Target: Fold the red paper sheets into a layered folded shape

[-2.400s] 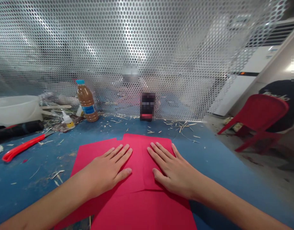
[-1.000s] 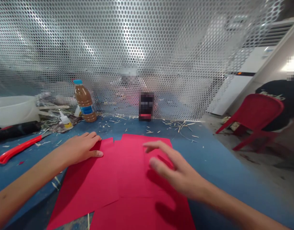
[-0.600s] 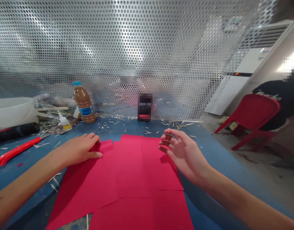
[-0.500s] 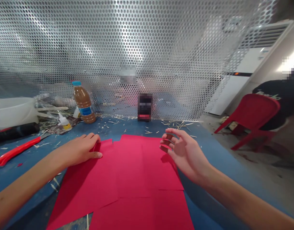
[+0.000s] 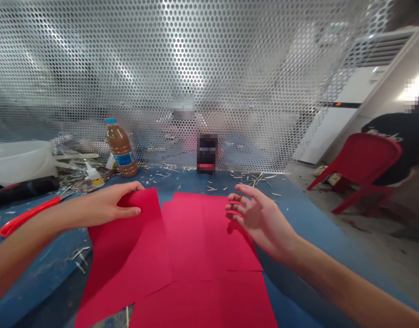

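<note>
On table [image 5: 308,228] — left hand [image 5: 115,205] lifts red sheet [image 5: 134,259], long axis pointing away.

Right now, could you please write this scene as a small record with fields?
left hand: left hand pinches the raised far edge of the left red sheet
right hand: right hand is open, fingers curled, by the other red sheets; it grips nothing
surface: blue table with pale scraps
left side: red-handled tool, white tub, small white bottle, brown bottle with blue cap
beyond table: perforated metal panel; at right, red chair
</note>
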{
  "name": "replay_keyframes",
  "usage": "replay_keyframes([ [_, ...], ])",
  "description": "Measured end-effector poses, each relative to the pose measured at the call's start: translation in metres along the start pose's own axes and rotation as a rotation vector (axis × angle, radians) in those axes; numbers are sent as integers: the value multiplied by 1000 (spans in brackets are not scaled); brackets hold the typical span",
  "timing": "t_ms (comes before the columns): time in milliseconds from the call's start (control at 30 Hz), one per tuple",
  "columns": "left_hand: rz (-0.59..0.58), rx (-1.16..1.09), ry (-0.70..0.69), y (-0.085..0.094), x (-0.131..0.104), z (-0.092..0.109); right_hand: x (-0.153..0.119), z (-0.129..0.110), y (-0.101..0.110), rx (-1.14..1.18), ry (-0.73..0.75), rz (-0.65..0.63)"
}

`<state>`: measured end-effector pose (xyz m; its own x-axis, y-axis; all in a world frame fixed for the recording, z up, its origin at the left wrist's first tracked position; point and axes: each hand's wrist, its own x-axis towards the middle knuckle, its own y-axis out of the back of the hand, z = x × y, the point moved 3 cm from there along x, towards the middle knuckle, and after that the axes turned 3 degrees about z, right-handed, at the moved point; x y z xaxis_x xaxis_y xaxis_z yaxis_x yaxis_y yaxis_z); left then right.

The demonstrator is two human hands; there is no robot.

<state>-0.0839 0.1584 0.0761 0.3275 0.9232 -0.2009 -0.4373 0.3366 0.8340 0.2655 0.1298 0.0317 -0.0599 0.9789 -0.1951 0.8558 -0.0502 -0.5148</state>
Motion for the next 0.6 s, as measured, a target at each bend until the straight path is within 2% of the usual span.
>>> replay_keyframes([
  [67,-45,-267,2,8,-10,8,0,2,-1,-24,-6,-35],
  [100,-29,-384,-4,12,-14,11,0,4,-2,-38,-16,-55],
  [200,157,-707,-56,22,-22,17,-3,10,-4,-175,-52,-138],
  [300,332,-959,-123,21,-22,22,-13,14,-13,-405,-17,-346],
  [367,389,-1041,-142,15,-19,25,-25,15,-21,-511,31,-539],
  [467,416,-1076,-125,1,-10,32,-42,17,-31,-660,84,-714],
  [533,416,-1080,-98,-13,-4,39,-50,18,-35,-694,102,-743],
  [600,404,-1083,-75,-30,-1,47,-54,16,-35,-660,145,-663],
])
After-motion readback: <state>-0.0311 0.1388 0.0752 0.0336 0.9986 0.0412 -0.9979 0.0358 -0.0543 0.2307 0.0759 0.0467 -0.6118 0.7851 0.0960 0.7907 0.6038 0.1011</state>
